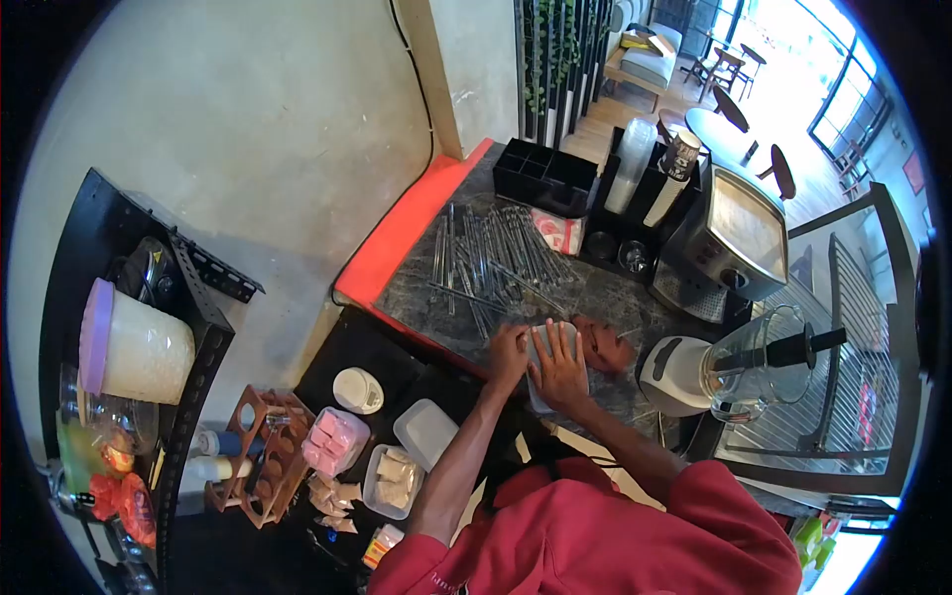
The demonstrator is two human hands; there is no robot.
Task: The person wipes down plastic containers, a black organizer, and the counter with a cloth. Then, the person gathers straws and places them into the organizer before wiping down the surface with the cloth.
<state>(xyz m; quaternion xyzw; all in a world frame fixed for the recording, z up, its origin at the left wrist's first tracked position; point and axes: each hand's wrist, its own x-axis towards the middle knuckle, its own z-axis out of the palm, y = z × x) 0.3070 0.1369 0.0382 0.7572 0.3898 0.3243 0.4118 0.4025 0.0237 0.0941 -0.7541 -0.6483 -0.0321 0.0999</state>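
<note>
Head view, only one. Pale flat box (537, 399) sat just right of centre in the frame, near the front edge of the dark counter (620, 297), mostly covered by the hands. Right hand (562, 369) lay palm down on it, fingers extended and a bit spread, not closed around anything. Left hand (510, 355) was at the box's left side, fingers curled in; could not tell if it gripped the edge or just touched. Red-brown item (603, 347) lay directly right of the right hand, crumpled or soft-looking, type unclear.

Above the hands, loose pile of clear wrapped straws (511, 253), many crossing each other. Black divided caddy (543, 178) behind those, upper middle; clear cup stack (632, 164) in a black holder right of it. Silver machine (729, 248) with a dial, upper right. Blender (679, 372) with a clear jug, right of the red-brown item.

Lower left of centre: pink-filled tub (335, 441), tub of beige packets (395, 481) beside it, round white container (358, 391) above. Far left: shelf holding a white bucket (149, 347) with a purple lid, tipped sideways in the frame.
</note>
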